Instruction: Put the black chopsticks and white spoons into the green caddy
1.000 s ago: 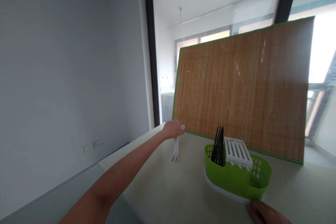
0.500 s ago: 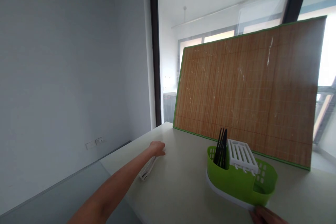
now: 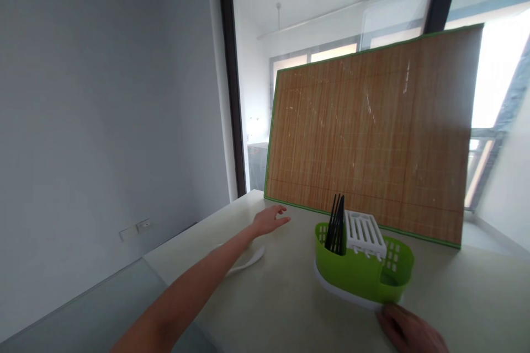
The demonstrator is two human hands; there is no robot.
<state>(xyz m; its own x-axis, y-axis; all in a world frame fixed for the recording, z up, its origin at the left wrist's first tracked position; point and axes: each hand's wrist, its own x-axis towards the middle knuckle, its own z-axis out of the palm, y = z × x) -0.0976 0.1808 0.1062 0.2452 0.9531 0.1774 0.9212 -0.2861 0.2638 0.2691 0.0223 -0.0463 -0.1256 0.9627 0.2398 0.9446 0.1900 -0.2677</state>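
Note:
My left hand (image 3: 270, 220) reaches over the table, left of the utensil holder, with its fingers apart and nothing visible in them. Below that wrist a white spoon (image 3: 257, 256) lies on the table, and my forearm partly covers it and the white piece beside it. The green utensil holder (image 3: 351, 276) stands upright on a white base, with a white slotted rack (image 3: 365, 233) across its middle. Several black chopsticks (image 3: 336, 229) lean in its left compartment. My right hand (image 3: 409, 328) is closed at the front right edge of the base, its fingers partly hidden.
Behind the holder a large bamboo mat (image 3: 368, 138) with green edging stands against the glass. The pale table (image 3: 290, 309) meets a glass surface (image 3: 103, 309) at its left. A grey wall (image 3: 103, 94) with sockets (image 3: 143, 225) rises on the left.
My left hand has let go of the white spoon, opened and moved right, away from it. My right hand stays at the holder's base. The whole view has shifted slightly.

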